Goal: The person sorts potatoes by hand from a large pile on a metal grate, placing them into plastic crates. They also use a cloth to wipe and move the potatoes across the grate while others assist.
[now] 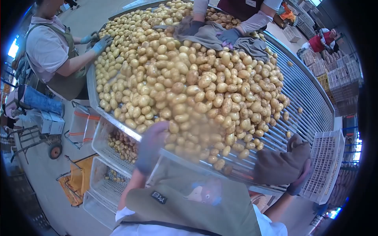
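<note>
A large heap of yellow potatoes (189, 90) covers the metal sorting table in front of me. My left hand (151, 145), in a grey and purple glove, is at the table's near edge, smeared by motion. Its fingertips point at a potato (173, 126) on the heap's near side; I cannot tell whether they grip it. At the right, my gloved right hand (302, 179) is closed on the edge of a grey-brown cloth (281, 163). The cloth lies bunched over the bars at the table's near right corner.
Metal roller bars (303, 90) run along the table's right side. A white crate (323, 165) stands beside that corner. Below the near left edge are plastic crates (108, 179), some with potatoes. One co-worker (55, 51) reaches in from the left; another's gloved hands (229, 36) rest on a cloth (208, 33) opposite.
</note>
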`<state>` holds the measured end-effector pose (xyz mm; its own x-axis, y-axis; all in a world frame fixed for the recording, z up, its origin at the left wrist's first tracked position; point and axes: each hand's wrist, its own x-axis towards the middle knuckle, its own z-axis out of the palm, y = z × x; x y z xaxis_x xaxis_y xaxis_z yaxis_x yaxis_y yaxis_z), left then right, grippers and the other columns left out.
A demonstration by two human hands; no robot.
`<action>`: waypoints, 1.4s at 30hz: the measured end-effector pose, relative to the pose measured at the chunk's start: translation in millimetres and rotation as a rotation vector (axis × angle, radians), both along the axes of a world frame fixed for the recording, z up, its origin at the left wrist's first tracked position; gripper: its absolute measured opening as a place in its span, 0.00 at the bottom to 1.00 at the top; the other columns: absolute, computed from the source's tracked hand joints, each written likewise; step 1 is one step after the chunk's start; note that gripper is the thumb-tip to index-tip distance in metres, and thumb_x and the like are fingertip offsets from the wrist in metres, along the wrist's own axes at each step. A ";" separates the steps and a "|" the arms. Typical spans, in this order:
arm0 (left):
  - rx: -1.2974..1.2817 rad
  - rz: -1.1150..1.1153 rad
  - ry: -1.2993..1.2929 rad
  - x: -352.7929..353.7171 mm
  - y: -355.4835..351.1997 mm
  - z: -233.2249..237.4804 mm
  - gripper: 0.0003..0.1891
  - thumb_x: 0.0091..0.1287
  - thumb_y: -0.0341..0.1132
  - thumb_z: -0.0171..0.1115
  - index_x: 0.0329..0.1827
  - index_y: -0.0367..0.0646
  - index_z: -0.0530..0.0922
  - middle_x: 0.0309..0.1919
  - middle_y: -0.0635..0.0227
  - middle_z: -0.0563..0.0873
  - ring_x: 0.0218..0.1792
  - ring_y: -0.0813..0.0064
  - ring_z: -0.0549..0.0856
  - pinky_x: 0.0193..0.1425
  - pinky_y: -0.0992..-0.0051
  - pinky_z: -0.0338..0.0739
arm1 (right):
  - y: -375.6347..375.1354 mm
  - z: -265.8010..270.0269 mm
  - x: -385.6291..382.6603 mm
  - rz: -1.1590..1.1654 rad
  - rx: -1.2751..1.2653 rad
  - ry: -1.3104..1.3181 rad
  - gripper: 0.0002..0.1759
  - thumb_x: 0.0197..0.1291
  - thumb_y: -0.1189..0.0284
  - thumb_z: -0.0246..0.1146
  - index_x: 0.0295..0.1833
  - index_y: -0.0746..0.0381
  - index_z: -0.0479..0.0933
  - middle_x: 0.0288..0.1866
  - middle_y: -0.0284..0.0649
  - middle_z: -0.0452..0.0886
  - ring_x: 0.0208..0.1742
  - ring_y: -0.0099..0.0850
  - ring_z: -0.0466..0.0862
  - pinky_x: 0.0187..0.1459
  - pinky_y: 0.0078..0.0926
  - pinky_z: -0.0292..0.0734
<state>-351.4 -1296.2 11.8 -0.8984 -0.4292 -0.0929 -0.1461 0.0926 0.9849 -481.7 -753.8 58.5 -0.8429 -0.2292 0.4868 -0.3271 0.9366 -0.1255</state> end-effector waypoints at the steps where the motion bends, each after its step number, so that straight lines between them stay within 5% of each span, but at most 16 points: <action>1: 0.194 -0.137 0.012 -18.4 15.5 -11.8 0.18 0.70 0.34 0.59 0.61 0.37 0.78 0.60 0.62 0.79 0.63 0.70 0.77 0.68 0.70 0.71 | -33.3 12.6 3.2 -0.001 -0.001 0.002 0.23 0.74 0.68 0.49 0.67 0.71 0.71 0.64 0.53 0.77 0.62 0.42 0.78 0.64 0.38 0.71; 3: 0.207 -0.538 0.068 -53.1 57.9 -16.9 0.21 0.69 0.38 0.62 0.64 0.42 0.78 0.70 0.62 0.74 0.68 0.68 0.74 0.70 0.69 0.70 | -107.6 30.1 4.9 -0.118 -0.723 -0.139 0.22 0.74 0.67 0.47 0.56 0.72 0.79 0.49 0.49 0.83 0.53 0.41 0.81 0.59 0.36 0.72; 6: 0.029 -0.512 0.235 -77.1 124.1 -14.1 0.22 0.71 0.41 0.62 0.64 0.43 0.78 0.65 0.60 0.79 0.64 0.67 0.79 0.66 0.68 0.74 | -171.9 58.3 -0.6 0.331 -0.578 -0.329 0.25 0.72 0.61 0.49 0.55 0.72 0.80 0.54 0.49 0.83 0.56 0.43 0.81 0.61 0.37 0.72; 9: 0.225 -0.763 -0.102 -80.1 123.9 -15.5 0.20 0.72 0.40 0.61 0.64 0.42 0.78 0.56 0.59 0.85 0.56 0.67 0.85 0.61 0.70 0.77 | -157.8 19.3 -11.9 0.123 -0.653 -0.072 0.29 0.72 0.56 0.48 0.54 0.72 0.81 0.57 0.49 0.82 0.58 0.42 0.81 0.62 0.37 0.72; 13: -0.329 -0.476 0.336 -55.4 60.3 21.8 0.15 0.73 0.36 0.60 0.59 0.41 0.80 0.44 0.60 0.88 0.46 0.69 0.87 0.50 0.70 0.81 | -169.0 27.7 -38.8 0.144 -1.095 -0.094 0.34 0.74 0.53 0.42 0.69 0.72 0.69 0.66 0.49 0.76 0.66 0.41 0.77 0.69 0.39 0.68; 15: -0.565 -0.528 -0.285 -50.2 33.5 77.5 0.14 0.72 0.33 0.59 0.56 0.39 0.80 0.37 0.62 0.86 0.39 0.71 0.86 0.44 0.70 0.80 | -194.1 51.1 -38.7 0.192 -1.110 -0.149 0.37 0.75 0.51 0.41 0.74 0.71 0.62 0.69 0.50 0.73 0.70 0.41 0.73 0.72 0.40 0.64; 19: -0.435 0.312 -0.150 33.2 -28.2 35.4 0.13 0.67 0.25 0.57 0.53 0.34 0.79 0.37 0.65 0.81 0.37 0.74 0.81 0.40 0.71 0.77 | -232.0 76.1 -49.5 0.135 -1.167 0.107 0.34 0.76 0.54 0.38 0.69 0.72 0.68 0.66 0.51 0.76 0.67 0.43 0.75 0.70 0.40 0.66; 21: -0.489 0.532 0.054 37.1 -44.9 63.2 0.14 0.67 0.24 0.56 0.55 0.32 0.77 0.42 0.61 0.80 0.42 0.70 0.81 0.44 0.70 0.77 | -220.5 79.9 -48.6 0.236 -0.390 0.129 0.31 0.78 0.57 0.37 0.62 0.72 0.74 0.59 0.50 0.80 0.60 0.42 0.80 0.65 0.38 0.71; 24: -1.281 0.603 0.150 39.5 -73.0 94.8 0.18 0.66 0.22 0.52 0.59 0.31 0.76 0.47 0.57 0.80 0.48 0.65 0.82 0.51 0.68 0.76 | -251.6 86.3 -57.9 0.347 -0.728 0.027 0.31 0.79 0.58 0.38 0.55 0.72 0.79 0.54 0.49 0.83 0.54 0.40 0.83 0.60 0.37 0.74; 30: -1.297 0.674 0.334 26.3 -164.7 119.5 0.28 0.61 0.20 0.48 0.68 0.35 0.72 0.57 0.51 0.80 0.52 0.55 0.82 0.55 0.63 0.78 | -345.9 118.9 -127.1 0.839 -0.682 -0.066 0.28 0.76 0.54 0.49 0.59 0.68 0.80 0.55 0.45 0.85 0.57 0.34 0.82 0.63 0.31 0.71; 33: -1.498 0.223 0.280 12.9 -226.1 97.6 0.21 0.69 0.33 0.57 0.64 0.35 0.74 0.54 0.57 0.82 0.60 0.65 0.79 0.65 0.66 0.73 | -409.7 97.6 -175.4 0.759 -0.880 -0.372 0.29 0.69 0.56 0.60 0.64 0.68 0.77 0.60 0.47 0.82 0.61 0.37 0.81 0.65 0.30 0.70; 35: -1.086 0.201 -0.182 -13.1 -226.4 56.6 0.20 0.69 0.34 0.58 0.61 0.36 0.76 0.54 0.56 0.82 0.56 0.62 0.81 0.65 0.67 0.72 | -442.3 22.8 -226.5 0.660 -0.685 -0.100 0.33 0.65 0.59 0.65 0.69 0.68 0.71 0.64 0.47 0.78 0.60 0.39 0.79 0.62 0.34 0.72; 37: -1.342 0.499 -0.251 -50.6 -189.6 2.9 0.20 0.68 0.36 0.61 0.60 0.37 0.77 0.53 0.55 0.84 0.52 0.59 0.82 0.63 0.65 0.73 | -471.4 -9.4 -197.8 0.627 -0.383 0.194 0.31 0.62 0.56 0.65 0.65 0.62 0.72 0.53 0.46 0.77 0.57 0.45 0.76 0.58 0.42 0.70; 38: -1.048 0.305 -0.148 -78.2 -170.0 -4.9 0.26 0.67 0.43 0.63 0.66 0.40 0.74 0.63 0.52 0.79 0.63 0.52 0.77 0.71 0.59 0.66 | -490.9 -27.0 -169.3 0.567 -0.089 0.267 0.31 0.60 0.50 0.63 0.65 0.54 0.73 0.57 0.46 0.76 0.60 0.47 0.74 0.61 0.51 0.66; 39: -1.084 0.209 -0.195 -106.4 -146.5 -22.0 0.28 0.68 0.45 0.62 0.69 0.45 0.72 0.69 0.51 0.71 0.69 0.48 0.69 0.73 0.52 0.60 | -498.0 -39.6 -155.6 0.755 0.031 -0.275 0.34 0.57 0.47 0.63 0.67 0.48 0.72 0.66 0.45 0.73 0.66 0.48 0.71 0.66 0.64 0.59; 42: -1.203 0.081 -0.256 -167.8 -125.1 -93.6 0.29 0.70 0.49 0.59 0.72 0.52 0.69 0.76 0.52 0.61 0.77 0.41 0.54 0.76 0.40 0.47 | -512.5 -136.3 -151.3 0.877 0.094 -0.114 0.35 0.58 0.47 0.63 0.70 0.45 0.70 0.71 0.45 0.70 0.70 0.52 0.67 0.70 0.72 0.50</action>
<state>-519.2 -1421.3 -81.8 -0.8795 -0.4167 0.2301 -0.3698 0.9025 0.2208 -633.0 -1266.2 -77.8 -0.3879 -0.8497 0.3571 -0.9216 0.3634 -0.1364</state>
